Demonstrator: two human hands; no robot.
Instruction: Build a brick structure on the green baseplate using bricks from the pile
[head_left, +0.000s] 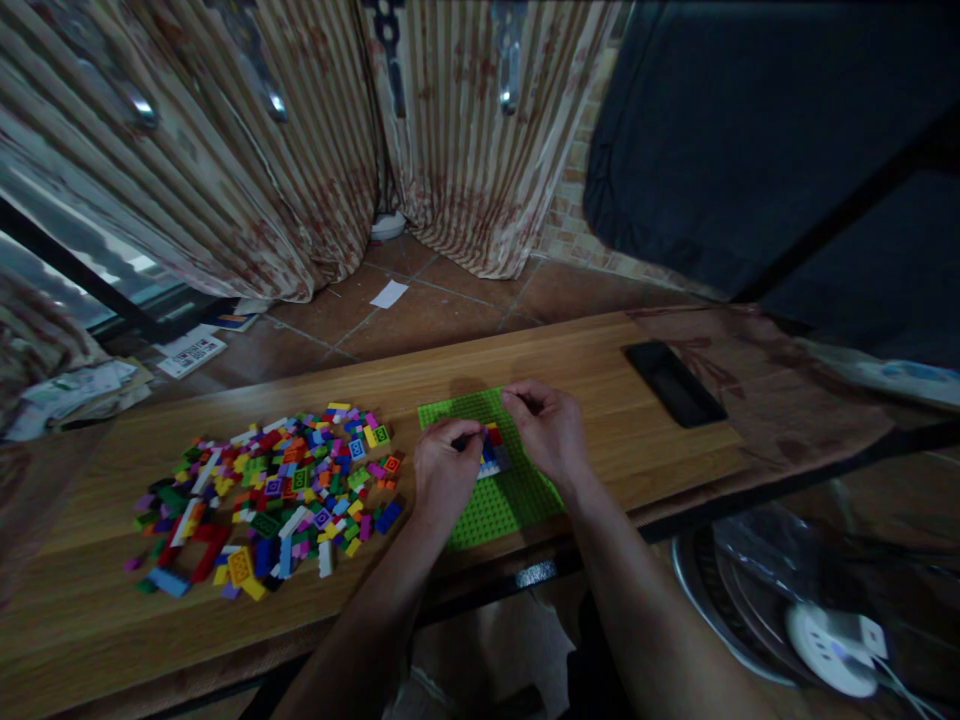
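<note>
A green studded baseplate (480, 515) lies on the wooden table under both my hands. Near its middle stands a small group of joined toy bricks (491, 455), white, blue, red and yellow. My left hand (448, 465) is at the left side of this group, its thumb and forefinger pinched together by a dark spot I cannot make out. Over the right part of the plate, my right hand (546, 425) is curled, thumb and forefinger tips meeting. Whatever its fingers may hold is too small or hidden to name.
A wide heap of loose coloured bricks (300, 490) covers the table left of the plate. A black rectangular tray-like object (673, 383) lies at the right, near a brown cloth (795, 385). Below the table's right side sits a white power strip (832, 645) with cables.
</note>
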